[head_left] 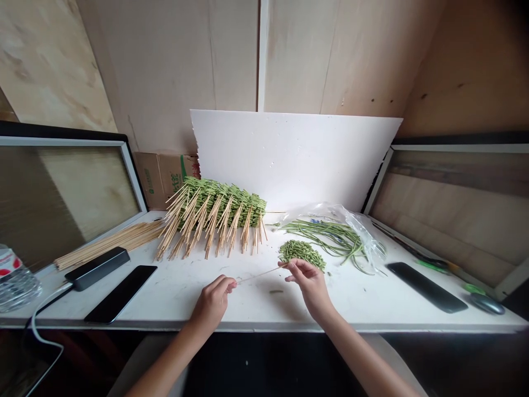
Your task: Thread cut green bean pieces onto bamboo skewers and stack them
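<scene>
A thin bamboo skewer (260,274) stretches between my two hands above the table. My left hand (214,298) is closed on its left end. The fingers of my right hand (308,280) are pinched at the other end; whether they also hold a bean piece I cannot make out. Just behind my right hand lies a heap of cut green bean pieces (300,249). One loose bean piece (276,291) rests on the table between my hands. At the back left, bean pieces threaded on skewers (223,201) are stacked in rows, bare stick ends towards me.
Long green beans (326,231) lie on a clear plastic bag (372,242) at the back right. Loose skewers (111,242), a black power bank (99,267), a phone (122,293) and a bottle (16,281) are left. Another dark phone (425,286) and a mouse (487,303) are right.
</scene>
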{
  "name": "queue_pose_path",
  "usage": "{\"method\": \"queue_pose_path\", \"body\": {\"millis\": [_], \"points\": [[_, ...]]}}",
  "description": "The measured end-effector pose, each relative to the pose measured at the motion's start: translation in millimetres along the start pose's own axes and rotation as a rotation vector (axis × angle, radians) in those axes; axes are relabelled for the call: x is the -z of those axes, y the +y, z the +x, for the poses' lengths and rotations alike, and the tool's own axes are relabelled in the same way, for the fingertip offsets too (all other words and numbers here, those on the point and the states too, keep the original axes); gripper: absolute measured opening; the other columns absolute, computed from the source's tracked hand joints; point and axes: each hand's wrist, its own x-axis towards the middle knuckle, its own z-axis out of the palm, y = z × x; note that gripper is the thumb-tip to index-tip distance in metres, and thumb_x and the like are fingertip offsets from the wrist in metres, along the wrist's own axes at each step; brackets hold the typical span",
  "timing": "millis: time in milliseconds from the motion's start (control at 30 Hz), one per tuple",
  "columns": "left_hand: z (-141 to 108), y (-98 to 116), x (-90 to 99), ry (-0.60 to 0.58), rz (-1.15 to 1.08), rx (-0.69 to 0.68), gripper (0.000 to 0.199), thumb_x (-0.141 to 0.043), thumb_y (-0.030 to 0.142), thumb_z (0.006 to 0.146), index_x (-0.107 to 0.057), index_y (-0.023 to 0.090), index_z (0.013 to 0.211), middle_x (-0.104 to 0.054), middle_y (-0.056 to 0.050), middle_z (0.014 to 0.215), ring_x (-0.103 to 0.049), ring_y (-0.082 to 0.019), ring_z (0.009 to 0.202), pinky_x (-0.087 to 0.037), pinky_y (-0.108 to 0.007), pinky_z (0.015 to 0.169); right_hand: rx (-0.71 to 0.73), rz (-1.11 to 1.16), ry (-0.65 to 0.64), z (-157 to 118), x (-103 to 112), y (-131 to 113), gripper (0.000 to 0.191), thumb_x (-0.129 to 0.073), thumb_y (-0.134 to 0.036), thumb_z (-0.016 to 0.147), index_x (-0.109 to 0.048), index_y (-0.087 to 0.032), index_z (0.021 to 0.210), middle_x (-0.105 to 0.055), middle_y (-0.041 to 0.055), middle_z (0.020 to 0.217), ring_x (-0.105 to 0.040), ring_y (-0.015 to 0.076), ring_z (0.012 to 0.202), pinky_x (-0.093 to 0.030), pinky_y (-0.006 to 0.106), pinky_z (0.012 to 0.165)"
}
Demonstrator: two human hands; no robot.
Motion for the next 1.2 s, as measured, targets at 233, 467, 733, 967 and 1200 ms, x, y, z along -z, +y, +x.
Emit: {"method": "queue_pose_path", "body": {"millis": [233, 467, 733, 967, 1200], "points": [[2, 4, 2.5, -0.014, 0.059, -0.009, 0.045, -0.033, -0.009, 0.073, -0.063, 0.019, 0.090, -0.060, -0.001, 0.074, -0.061, -0.013, 0.065, -0.051, -0.021, 0.066, 0.003, 0.007, -0.011, -3, -3, 0, 0.036, -0.081, -0.057, 0.079, -0.078, -0.023, 0.088, -0.079, 0.0101, 0.095, -0.071, 0.0348, 0.109, -0.061, 0.039, 0.073], [5, 5, 1.4, -0.046, 0.054, -0.006, 0.037, -0.036, -0.005, 0.081, -0.062, 0.019, 0.086, -0.056, 0.001, 0.068, -0.055, -0.012, 0.057, -0.048, -0.019, 0.059, -0.002, 0.007, -0.059, -7, -9, -2, 0.034, -0.082, -0.056, 0.079, -0.076, -0.023, 0.086, -0.079, 0.0090, 0.092, -0.073, 0.0332, 0.105, -0.061, 0.037, 0.071], [5, 4, 0.4, 0.020, -0.037, 0.033, 0.026, -0.044, 0.003, 0.093, -0.063, 0.020, 0.095, -0.069, -0.002, 0.082, -0.068, -0.014, 0.072, -0.055, -0.022, 0.070, -0.002, 0.030, 0.011, 0, -4, -2, 0.033, -0.080, -0.054, 0.080, -0.076, -0.022, 0.088, -0.078, 0.0092, 0.093, -0.071, 0.0323, 0.105, -0.062, 0.037, 0.073], [3, 8, 1.3, -0.030, 0.089, -0.057, 0.037, -0.037, -0.006, 0.081, -0.063, 0.019, 0.092, -0.060, 0.002, 0.068, -0.061, -0.011, 0.058, -0.049, -0.018, 0.059, 0.031, 0.010, -0.042, -8, -12, 3, 0.031, -0.081, -0.052, 0.081, -0.076, -0.022, 0.085, -0.077, 0.0100, 0.094, -0.071, 0.0338, 0.108, -0.062, 0.035, 0.067], [3, 11, 1.9, -0.109, 0.041, -0.058, 0.029, -0.042, -0.001, 0.088, -0.062, 0.019, 0.093, -0.071, -0.001, 0.082, -0.069, -0.013, 0.070, -0.048, -0.018, 0.066, 0.080, 0.008, -0.138, -14, -20, 11, 0.024, -0.079, -0.046, 0.084, -0.077, -0.022, 0.087, -0.077, 0.0102, 0.097, -0.073, 0.0331, 0.105, -0.064, 0.035, 0.066]]}}
